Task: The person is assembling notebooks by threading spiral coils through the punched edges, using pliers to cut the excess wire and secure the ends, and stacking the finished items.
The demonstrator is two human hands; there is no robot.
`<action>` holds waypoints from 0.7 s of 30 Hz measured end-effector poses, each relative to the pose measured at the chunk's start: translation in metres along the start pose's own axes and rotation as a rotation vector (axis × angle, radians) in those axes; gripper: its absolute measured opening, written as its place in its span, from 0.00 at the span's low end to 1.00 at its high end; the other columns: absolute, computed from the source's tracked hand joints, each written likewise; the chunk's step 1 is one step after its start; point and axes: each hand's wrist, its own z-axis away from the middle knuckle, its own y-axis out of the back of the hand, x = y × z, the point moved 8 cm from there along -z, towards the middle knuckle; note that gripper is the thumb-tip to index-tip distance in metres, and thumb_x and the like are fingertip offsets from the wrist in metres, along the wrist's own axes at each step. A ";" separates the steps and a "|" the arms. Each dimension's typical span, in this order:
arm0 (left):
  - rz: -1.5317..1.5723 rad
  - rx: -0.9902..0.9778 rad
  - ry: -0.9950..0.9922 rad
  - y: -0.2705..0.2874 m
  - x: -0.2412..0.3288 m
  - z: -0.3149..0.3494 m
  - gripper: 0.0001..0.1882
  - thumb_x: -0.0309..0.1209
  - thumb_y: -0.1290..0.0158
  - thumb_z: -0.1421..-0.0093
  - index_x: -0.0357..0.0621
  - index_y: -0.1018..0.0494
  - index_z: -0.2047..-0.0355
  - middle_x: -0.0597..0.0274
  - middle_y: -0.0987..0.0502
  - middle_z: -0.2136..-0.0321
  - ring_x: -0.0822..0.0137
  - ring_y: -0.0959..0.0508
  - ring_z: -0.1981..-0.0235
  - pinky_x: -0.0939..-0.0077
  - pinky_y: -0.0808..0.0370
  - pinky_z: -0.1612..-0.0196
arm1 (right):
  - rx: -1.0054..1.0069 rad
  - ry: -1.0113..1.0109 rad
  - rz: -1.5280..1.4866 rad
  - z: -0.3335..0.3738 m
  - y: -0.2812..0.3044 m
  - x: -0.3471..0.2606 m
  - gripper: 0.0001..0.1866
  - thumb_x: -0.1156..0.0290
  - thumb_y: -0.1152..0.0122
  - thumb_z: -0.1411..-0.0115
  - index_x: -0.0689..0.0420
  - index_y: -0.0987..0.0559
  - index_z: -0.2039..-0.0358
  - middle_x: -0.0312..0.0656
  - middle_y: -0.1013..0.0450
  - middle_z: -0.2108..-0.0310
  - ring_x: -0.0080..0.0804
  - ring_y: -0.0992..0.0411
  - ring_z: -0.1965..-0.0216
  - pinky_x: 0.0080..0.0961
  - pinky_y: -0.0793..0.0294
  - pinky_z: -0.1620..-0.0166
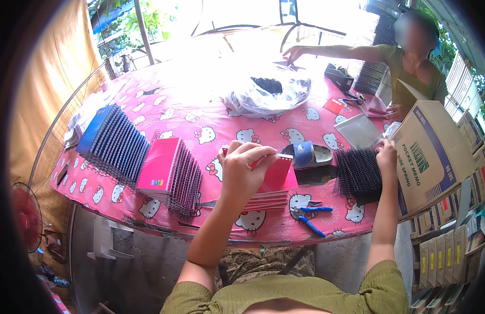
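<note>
While the left hand (244, 168) pinches a red notebook (280, 177) between its fingers (264, 152), the right hand (388, 157) is beside black coils (356, 172); its grip cannot be determined.

Two spiral notebook stacks (114, 138) (161, 166) stand left of one unbound stack (279, 179) and one slipper (302, 155).

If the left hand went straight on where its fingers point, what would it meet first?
Most likely the blue slipper, just right of the left hand; depth is unclear, so it might pass above.
</note>
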 end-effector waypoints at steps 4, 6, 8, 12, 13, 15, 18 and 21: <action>-0.056 0.040 -0.030 0.006 -0.001 0.003 0.09 0.31 0.34 0.52 0.50 0.17 0.68 0.70 0.19 0.71 0.69 0.26 0.65 0.73 0.33 0.57 | -0.164 0.198 -0.643 0.041 0.030 -0.143 0.11 0.79 0.38 0.46 0.60 0.18 0.61 0.46 0.23 0.68 0.33 0.25 0.67 0.26 0.26 0.64; -0.051 0.063 0.039 0.007 -0.002 0.004 0.10 0.33 0.34 0.52 0.50 0.18 0.67 0.70 0.19 0.71 0.69 0.26 0.64 0.71 0.34 0.55 | -0.274 0.280 -0.923 0.066 0.054 -0.205 0.11 0.79 0.35 0.47 0.60 0.18 0.62 0.40 0.24 0.68 0.22 0.27 0.68 0.19 0.28 0.68; -0.076 0.063 0.059 0.006 0.001 0.003 0.11 0.35 0.34 0.52 0.49 0.18 0.67 0.69 0.19 0.70 0.68 0.26 0.63 0.69 0.35 0.54 | -0.273 0.349 -1.025 0.076 0.068 -0.233 0.12 0.80 0.33 0.50 0.59 0.18 0.63 0.37 0.24 0.68 0.20 0.28 0.70 0.17 0.30 0.69; -0.113 0.023 0.025 0.004 0.004 0.003 0.11 0.36 0.34 0.51 0.49 0.18 0.67 0.69 0.19 0.69 0.68 0.26 0.62 0.68 0.37 0.52 | -0.257 0.372 -0.980 0.079 0.074 -0.252 0.12 0.81 0.32 0.52 0.59 0.19 0.65 0.36 0.25 0.68 0.19 0.30 0.71 0.17 0.32 0.69; -0.103 0.016 0.021 0.004 0.004 0.003 0.11 0.36 0.34 0.51 0.49 0.18 0.67 0.69 0.19 0.69 0.68 0.26 0.62 0.68 0.37 0.52 | -0.250 0.365 -0.956 0.077 0.074 -0.253 0.12 0.81 0.32 0.52 0.59 0.19 0.65 0.36 0.25 0.68 0.20 0.30 0.71 0.18 0.32 0.68; -0.101 0.025 0.013 0.006 0.005 0.004 0.11 0.36 0.34 0.51 0.49 0.18 0.67 0.69 0.19 0.69 0.68 0.26 0.62 0.68 0.36 0.52 | -0.243 0.364 -0.923 0.074 0.075 -0.254 0.12 0.81 0.31 0.54 0.59 0.19 0.67 0.38 0.25 0.69 0.23 0.29 0.70 0.20 0.31 0.67; -0.079 0.026 0.023 0.005 0.003 0.004 0.11 0.36 0.34 0.51 0.49 0.18 0.67 0.69 0.19 0.69 0.68 0.26 0.61 0.68 0.36 0.52 | -0.218 0.370 -0.909 0.068 0.073 -0.254 0.11 0.80 0.32 0.55 0.58 0.20 0.69 0.40 0.24 0.69 0.30 0.28 0.68 0.26 0.29 0.64; -0.074 0.022 0.022 0.004 0.001 0.004 0.13 0.36 0.34 0.52 0.49 0.18 0.65 0.69 0.19 0.69 0.69 0.26 0.61 0.67 0.37 0.52 | -0.162 0.412 -0.913 0.068 0.072 -0.261 0.10 0.82 0.34 0.56 0.59 0.22 0.71 0.40 0.25 0.69 0.35 0.28 0.64 0.29 0.29 0.60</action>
